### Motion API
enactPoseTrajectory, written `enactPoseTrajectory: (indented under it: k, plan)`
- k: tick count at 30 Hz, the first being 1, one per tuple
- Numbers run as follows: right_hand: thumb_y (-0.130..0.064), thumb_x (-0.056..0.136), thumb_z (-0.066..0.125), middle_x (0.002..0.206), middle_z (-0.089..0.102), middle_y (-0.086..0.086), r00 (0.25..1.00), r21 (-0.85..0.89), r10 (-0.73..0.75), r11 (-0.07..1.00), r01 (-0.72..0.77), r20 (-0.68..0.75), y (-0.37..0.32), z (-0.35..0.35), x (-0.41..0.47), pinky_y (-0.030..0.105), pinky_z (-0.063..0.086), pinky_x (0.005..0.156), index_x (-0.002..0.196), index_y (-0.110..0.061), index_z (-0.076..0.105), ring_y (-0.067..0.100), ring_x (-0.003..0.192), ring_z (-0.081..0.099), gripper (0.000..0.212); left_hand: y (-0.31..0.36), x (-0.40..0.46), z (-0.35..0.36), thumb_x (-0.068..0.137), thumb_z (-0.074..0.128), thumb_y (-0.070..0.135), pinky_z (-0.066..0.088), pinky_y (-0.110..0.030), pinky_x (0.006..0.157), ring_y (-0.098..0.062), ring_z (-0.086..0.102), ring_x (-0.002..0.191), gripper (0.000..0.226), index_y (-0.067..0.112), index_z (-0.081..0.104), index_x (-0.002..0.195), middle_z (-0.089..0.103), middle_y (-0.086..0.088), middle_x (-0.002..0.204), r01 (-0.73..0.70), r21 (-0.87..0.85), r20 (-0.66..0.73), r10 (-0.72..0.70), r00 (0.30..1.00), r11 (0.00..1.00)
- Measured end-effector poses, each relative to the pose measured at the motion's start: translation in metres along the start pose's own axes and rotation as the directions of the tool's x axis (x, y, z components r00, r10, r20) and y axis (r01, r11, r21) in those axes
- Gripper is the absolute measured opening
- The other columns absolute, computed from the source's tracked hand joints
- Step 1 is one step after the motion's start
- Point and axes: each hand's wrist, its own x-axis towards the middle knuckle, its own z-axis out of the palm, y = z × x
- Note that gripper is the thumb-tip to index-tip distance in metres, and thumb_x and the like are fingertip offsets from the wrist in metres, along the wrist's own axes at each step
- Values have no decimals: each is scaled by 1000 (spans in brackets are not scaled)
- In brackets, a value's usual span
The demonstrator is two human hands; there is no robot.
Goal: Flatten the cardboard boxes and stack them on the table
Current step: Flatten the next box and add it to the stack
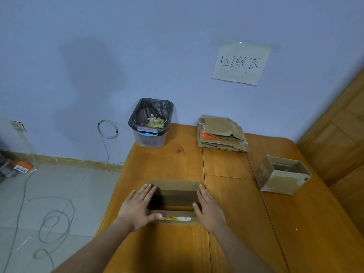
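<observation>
An open cardboard box (pixel 174 196) stands upright on the wooden table (pixel 246 223) right in front of me, with a yellow label on its near flap. My left hand (pixel 137 207) lies flat against its left side, fingers straight and thumb on the near flap. My right hand (pixel 209 208) presses its right side in the same way. A second open box (pixel 283 175) stands to the right. A stack of flattened boxes (pixel 221 133) lies at the table's far edge by the wall.
A clear plastic bin (pixel 150 125) lined with a black bag and holding scraps stands at the table's far left corner. A paper sign (pixel 241 64) hangs on the wall. Wooden panelling (pixel 338 138) borders the right. Cables (pixel 53 219) lie on the floor to the left.
</observation>
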Motion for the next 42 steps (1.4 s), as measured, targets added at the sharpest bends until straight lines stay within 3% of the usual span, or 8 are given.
enactPoseTrajectory:
  k: [5, 14, 20, 24, 28, 32, 35, 42]
  plan:
    - [-48, 102, 23, 152, -20, -16, 999, 2, 47, 999, -47, 7, 4, -2, -4, 28, 5, 116, 152, -23, 5, 4, 142, -13, 60, -8, -5, 2, 58, -4, 96, -4, -31, 119, -9, -27, 138, 121, 20, -17, 151, -24, 9, 151, 45, -38, 45, -43, 998, 998]
    - [-49, 101, 23, 152, -24, -15, 980, 81, 168, 981, -177, 104, 17, 3, -8, 35, 0, 117, 149, -29, -8, 7, 140, -19, 61, -14, -5, -2, 73, 16, 86, 0, -30, 120, -7, -23, 140, 108, 20, -17, 151, -19, 5, 159, 61, -127, 121, -45, 992, 990]
    - [-56, 97, 30, 152, -24, -17, 998, 31, 29, 999, -30, 50, 10, -3, -6, 38, -7, 116, 143, -40, -15, 10, 142, -22, 66, 2, 10, -18, 62, 0, 95, -11, -35, 118, -9, -27, 141, 118, 20, -17, 151, -20, 8, 158, -58, -93, -12, 57, 998, 994]
    - [-74, 79, 43, 153, -31, -14, 987, -125, -131, 982, 142, 90, 0, -12, -2, 42, -14, 113, 138, -48, -29, 13, 140, -29, 97, 23, 27, -32, 62, 24, 97, -14, -40, 117, -16, -33, 140, 124, 22, -24, 149, -32, 2, 154, -160, -36, 13, 160, 987, 987]
    - [-73, 71, 57, 150, -38, -6, 965, -233, -203, 943, 238, 165, -7, -23, 11, 46, -18, 111, 137, -39, -35, 20, 138, -34, 119, 34, 45, -42, 61, 48, 92, -23, -42, 111, -26, -40, 136, 136, 20, -35, 142, -43, -9, 146, -258, 88, 137, 245, 960, 962]
    - [-62, 72, 67, 148, -39, 2, 943, -320, -213, 902, 290, 254, -13, -32, 27, 50, -20, 109, 137, -36, -35, 24, 135, -37, 124, 37, 56, -42, 64, 61, 82, -18, -46, 115, -28, -24, 145, 137, 23, -33, 145, -25, -13, 158, -269, 133, 238, 232, 943, 954]
    - [-60, 73, 68, 152, -33, 3, 938, -340, -187, 896, 285, 293, -16, -35, 35, 52, -19, 110, 142, -35, -30, 27, 138, -33, 122, 39, 59, -40, 67, 63, 74, -10, -47, 119, -28, -3, 149, 131, 20, -21, 151, 0, -11, 161, -263, 130, 172, 239, 956, 956]
    - [-51, 80, 63, 150, 20, 4, 956, -319, -194, 912, 258, 218, -20, -32, 35, 50, -2, 116, 153, -16, -5, 25, 140, 15, 105, 38, 54, -42, 75, 62, 59, 12, -39, 119, -26, 22, 138, 110, 12, 3, 155, 24, -5, 149, -225, 119, 122, 211, 970, 967]
